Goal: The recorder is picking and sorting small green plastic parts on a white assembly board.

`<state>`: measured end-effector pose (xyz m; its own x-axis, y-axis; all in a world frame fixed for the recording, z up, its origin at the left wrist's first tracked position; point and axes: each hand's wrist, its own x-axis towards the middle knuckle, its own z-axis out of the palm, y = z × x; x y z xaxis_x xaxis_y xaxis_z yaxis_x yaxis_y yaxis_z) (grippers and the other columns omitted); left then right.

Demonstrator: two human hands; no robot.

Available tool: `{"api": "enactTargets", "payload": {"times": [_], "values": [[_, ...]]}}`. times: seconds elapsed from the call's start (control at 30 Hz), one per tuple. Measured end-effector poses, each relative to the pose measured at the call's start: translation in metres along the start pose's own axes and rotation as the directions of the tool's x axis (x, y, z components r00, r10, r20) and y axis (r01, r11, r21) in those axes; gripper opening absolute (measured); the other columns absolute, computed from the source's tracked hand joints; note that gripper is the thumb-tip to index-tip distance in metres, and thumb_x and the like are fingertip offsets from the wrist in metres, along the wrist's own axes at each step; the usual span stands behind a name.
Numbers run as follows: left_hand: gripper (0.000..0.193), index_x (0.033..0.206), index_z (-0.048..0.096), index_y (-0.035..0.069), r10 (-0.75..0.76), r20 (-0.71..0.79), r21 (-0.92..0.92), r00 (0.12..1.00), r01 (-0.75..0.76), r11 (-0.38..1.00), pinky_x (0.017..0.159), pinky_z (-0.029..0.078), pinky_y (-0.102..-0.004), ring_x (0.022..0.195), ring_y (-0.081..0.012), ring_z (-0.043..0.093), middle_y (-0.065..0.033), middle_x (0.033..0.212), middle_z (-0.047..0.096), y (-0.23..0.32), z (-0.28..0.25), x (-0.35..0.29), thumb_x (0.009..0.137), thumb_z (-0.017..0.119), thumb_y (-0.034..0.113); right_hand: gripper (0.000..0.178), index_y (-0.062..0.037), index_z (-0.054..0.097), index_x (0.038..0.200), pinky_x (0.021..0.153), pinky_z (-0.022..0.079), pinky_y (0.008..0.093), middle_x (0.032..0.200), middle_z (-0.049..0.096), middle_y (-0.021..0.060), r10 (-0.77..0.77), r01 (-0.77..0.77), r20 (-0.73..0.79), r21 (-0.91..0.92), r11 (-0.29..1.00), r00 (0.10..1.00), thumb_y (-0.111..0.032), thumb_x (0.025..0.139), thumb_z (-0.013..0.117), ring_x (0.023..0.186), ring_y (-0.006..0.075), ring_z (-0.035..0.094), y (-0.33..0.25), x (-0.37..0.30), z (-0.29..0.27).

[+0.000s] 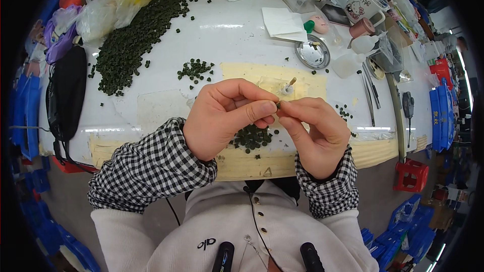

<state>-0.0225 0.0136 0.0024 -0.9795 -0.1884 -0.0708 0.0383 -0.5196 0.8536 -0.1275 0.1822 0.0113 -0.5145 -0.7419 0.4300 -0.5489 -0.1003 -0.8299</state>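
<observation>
My left hand [216,120] and my right hand [321,130] meet over the near part of the table. Between their fingertips sits a small dark green piece [278,105], mostly covered by the fingers. The left thumb and forefinger pinch it from one side; the right fingertips close on it from the other. Below and behind the hands lies a small pile of similar green pieces [253,138]. Just beyond the fingers, a short stick [292,81] stands tilted in a whitish lump on a patch of tan tape [312,84].
A large heap of green pieces [133,45] spreads at the far left, with a smaller cluster [194,69] nearer. Tweezers [369,98], a round metal dish [312,53], white tissue [284,22] and a white mug [362,7] are on the right. A black pouch [68,93] lies at the left edge.
</observation>
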Motion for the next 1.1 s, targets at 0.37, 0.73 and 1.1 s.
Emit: {"api": "enactTargets", "payload": {"times": [0.37, 0.73, 1.1], "values": [[0.017, 0.102, 0.065, -0.005, 0.248, -0.005, 0.242, 0.969, -0.239, 0.94, 0.077, 0.055, -0.0249, 0.083, -0.0144, 0.066, -0.0108, 0.095, 0.066, 0.003, 0.004, -0.001, 0.086, 0.063, -0.007, 0.033, 0.0002, 0.064, 0.117, 0.077, 0.052, 0.0249, 0.108, 0.06, 0.013, 0.008, -0.009, 0.044, 0.039, 0.999, 0.999, 0.009, 0.085, 0.061, 0.094, 0.0185, 0.063, -0.004, 0.0, 0.001], [0.017, 0.1, 0.066, -0.004, 0.549, 0.4, 0.77, 0.734, -0.594, 0.233, 0.074, 0.054, -0.0262, 0.084, -0.0162, 0.064, -0.0119, 0.093, 0.066, 0.019, -0.007, 0.0, 0.084, 0.063, -0.01, 0.035, 0.0022, 0.058, 0.124, 0.081, 0.048, 0.0246, 0.11, 0.056, 0.012, 0.034, -0.068, 0.135, 0.257, 0.964, 0.99, 0.006, 0.09, 0.054, 0.094, 0.0168, 0.058, -0.001, 0.001, 0.002], [0.016, 0.102, 0.065, -0.006, 0.318, 0.054, 0.419, 0.947, -0.31, 0.853, 0.077, 0.055, -0.0274, 0.085, -0.0173, 0.064, -0.0131, 0.096, 0.063, 0.008, -0.003, 0.001, 0.087, 0.06, -0.009, 0.035, 0.0022, 0.059, 0.125, 0.075, 0.049, 0.0232, 0.11, 0.056, 0.0123, -0.016, 0.0, 0.108, 0.14, 0.99, 0.994, 0.006, 0.09, 0.054, 0.09, 0.016, 0.058, -0.001, 0.002, 0.001]]}}
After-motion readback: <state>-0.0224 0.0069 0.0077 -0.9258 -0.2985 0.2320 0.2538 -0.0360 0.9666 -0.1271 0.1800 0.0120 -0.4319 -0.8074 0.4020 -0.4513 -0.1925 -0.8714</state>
